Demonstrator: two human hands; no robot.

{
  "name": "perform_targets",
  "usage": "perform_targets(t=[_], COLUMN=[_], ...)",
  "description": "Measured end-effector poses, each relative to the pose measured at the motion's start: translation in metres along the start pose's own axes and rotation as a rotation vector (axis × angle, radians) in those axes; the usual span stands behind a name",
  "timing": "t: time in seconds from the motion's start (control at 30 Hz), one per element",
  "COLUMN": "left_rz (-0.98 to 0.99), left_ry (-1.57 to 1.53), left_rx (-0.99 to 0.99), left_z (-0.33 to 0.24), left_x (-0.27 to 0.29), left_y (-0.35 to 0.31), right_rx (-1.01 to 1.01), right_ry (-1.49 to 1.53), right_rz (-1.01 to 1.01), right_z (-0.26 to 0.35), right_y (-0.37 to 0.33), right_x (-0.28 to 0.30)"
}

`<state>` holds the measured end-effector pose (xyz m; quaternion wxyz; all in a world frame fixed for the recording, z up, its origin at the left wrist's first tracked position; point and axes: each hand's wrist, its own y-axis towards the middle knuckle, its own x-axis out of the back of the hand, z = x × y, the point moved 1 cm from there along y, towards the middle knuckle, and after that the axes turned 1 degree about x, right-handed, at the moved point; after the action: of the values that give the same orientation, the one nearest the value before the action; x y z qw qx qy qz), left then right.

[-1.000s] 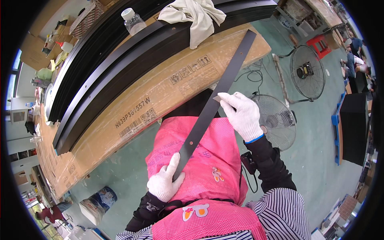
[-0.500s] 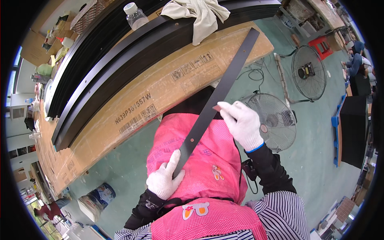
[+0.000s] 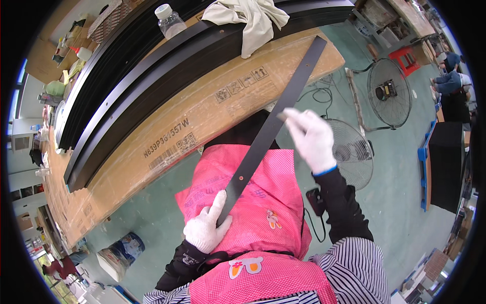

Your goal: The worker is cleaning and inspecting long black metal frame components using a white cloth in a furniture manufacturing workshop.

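Observation:
A long flat black strip (image 3: 264, 134) with a few holes slants from my lap up onto the cardboard-covered table edge. Gloved in white, my left hand (image 3: 205, 225) grips its lower end, index finger stretched along the strip. My right hand (image 3: 310, 137), also gloved and a little blurred, is at the strip's right edge around its middle. Between its thumb and fingers is a small thin piece (image 3: 282, 116), reddish-brown in the earlier frame, touching or very near the edge; its kind is unclear. The strip's far end rests over the cardboard (image 3: 202, 121).
Stacked black panels (image 3: 167, 71) lie across the table, with a cream cloth (image 3: 253, 20) and a clear bottle (image 3: 170, 23) on top. To the right stand two fans, one round grille (image 3: 349, 152) close to my right arm. A bucket (image 3: 126, 251) is on the floor at left.
My right hand has moved up along the strip's edge, toward its far end, with the small piece. The left hand keeps its hold, and the strip has barely shifted.

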<state>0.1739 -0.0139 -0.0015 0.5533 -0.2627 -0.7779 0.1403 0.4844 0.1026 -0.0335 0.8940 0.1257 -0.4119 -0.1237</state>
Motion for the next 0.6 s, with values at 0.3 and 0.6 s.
perform_targets(t=[0.3, 0.6], left_rz=[0.013, 0.004], left_ry=[-0.002, -0.003], left_rx=[0.007, -0.002], left_z=[-0.001, 0.000], left_x=[0.000, -0.001], left_y=[0.001, 0.001], right_rx=[-0.015, -0.023], right_ry=[-0.081, -0.081], right_rz=[0.099, 0.075], right_z=[-0.012, -0.010], right_y=[0.010, 0.007], right_x=[0.002, 0.001])
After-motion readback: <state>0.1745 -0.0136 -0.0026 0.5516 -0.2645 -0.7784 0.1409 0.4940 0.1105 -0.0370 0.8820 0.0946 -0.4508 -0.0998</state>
